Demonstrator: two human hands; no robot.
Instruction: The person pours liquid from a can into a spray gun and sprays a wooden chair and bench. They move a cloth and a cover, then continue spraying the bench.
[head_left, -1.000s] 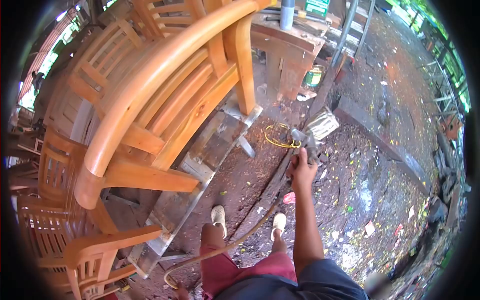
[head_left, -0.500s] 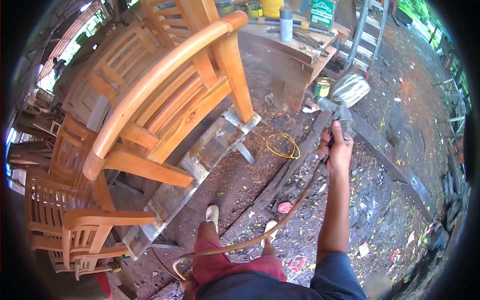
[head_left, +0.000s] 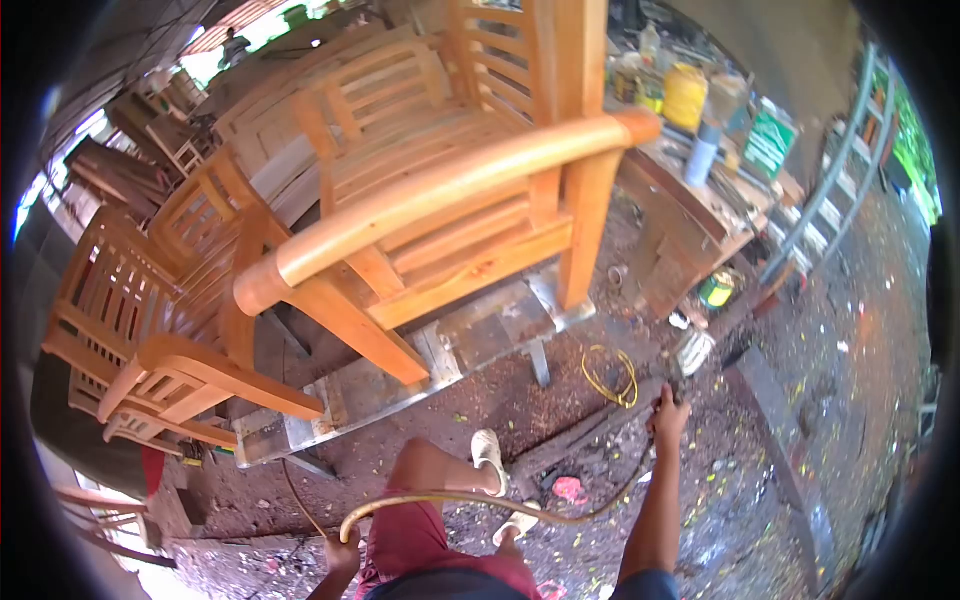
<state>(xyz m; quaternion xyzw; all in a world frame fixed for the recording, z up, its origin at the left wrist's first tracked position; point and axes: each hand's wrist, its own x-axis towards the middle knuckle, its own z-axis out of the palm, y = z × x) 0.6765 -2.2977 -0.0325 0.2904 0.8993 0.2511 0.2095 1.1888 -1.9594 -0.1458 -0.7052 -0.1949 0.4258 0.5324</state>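
Spray gun (head_left: 690, 357) in closed right hand (head_left: 669, 413)

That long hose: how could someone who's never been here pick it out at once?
Find the largest wooden seat, then drop down to the person's maroon shorts. Across them sweeps the hose, from the left hand toward the right hand. It is tan and thick, unlike the thin yellow loop on the ground.

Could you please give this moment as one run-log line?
right hand: gripping spray gun | left hand: holding hose | wooden chair: standing on low bench, untouched
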